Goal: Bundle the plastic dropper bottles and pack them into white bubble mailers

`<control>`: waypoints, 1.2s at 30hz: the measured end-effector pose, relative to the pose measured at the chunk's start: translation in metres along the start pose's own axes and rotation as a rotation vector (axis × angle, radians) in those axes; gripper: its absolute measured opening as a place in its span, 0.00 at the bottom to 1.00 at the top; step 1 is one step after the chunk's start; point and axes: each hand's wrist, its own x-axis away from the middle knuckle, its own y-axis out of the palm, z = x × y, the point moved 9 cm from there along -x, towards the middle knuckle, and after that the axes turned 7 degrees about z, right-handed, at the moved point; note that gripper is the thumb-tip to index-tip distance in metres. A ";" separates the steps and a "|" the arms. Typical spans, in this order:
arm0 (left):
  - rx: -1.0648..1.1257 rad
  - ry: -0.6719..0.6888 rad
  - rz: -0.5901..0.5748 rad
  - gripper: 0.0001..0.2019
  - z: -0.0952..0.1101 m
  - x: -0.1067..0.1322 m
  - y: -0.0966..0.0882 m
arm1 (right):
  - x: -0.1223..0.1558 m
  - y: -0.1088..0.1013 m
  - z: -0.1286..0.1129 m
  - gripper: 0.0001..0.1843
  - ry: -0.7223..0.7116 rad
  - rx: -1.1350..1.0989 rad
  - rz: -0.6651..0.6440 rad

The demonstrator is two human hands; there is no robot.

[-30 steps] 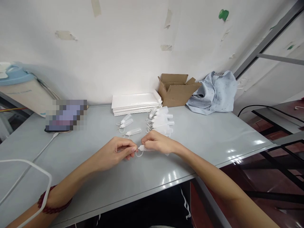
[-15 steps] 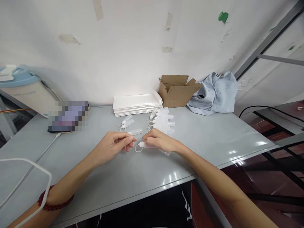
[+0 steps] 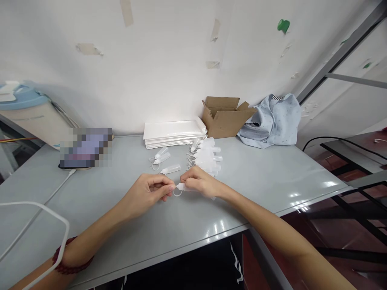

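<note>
My right hand (image 3: 201,183) is closed round a small translucent squeeze bottle (image 3: 181,187), nozzle pointing left. My left hand (image 3: 148,193) pinches the bottle's little cap at the nozzle tip; a thin tether loop hangs under it. Both hands hover just above the grey table (image 3: 266,177). Behind my right hand lies a pile of the same bottles (image 3: 207,155). Three more bottles (image 3: 163,159) lie apart to the left of the pile.
A stack of white flat sheets (image 3: 173,133) and an open cardboard box (image 3: 225,114) stand by the wall, with a light blue cloth (image 3: 270,121) beside them. A phone (image 3: 84,147) on a white cable lies at left. The table's front edge runs near my forearms.
My left hand drew back from the nozzle half a second ago and has now returned, its fingertips meeting the bottle's tip again. The right hand stayed nearly still.
</note>
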 end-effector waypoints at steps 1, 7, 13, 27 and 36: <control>0.008 -0.001 -0.004 0.12 0.000 0.000 0.001 | 0.000 0.000 0.000 0.14 -0.003 0.000 -0.001; 0.031 -0.014 -0.031 0.11 -0.001 0.000 0.003 | 0.000 0.001 0.000 0.14 -0.012 0.022 -0.011; 0.108 0.036 -0.007 0.15 0.008 -0.005 -0.008 | -0.001 -0.007 -0.005 0.13 -0.011 -0.003 0.017; -0.219 -0.014 -0.246 0.14 -0.008 0.003 0.014 | 0.001 -0.009 -0.003 0.14 0.058 0.351 0.002; -0.419 0.033 -0.024 0.16 -0.021 -0.017 -0.015 | 0.001 -0.049 -0.007 0.10 0.059 0.838 0.283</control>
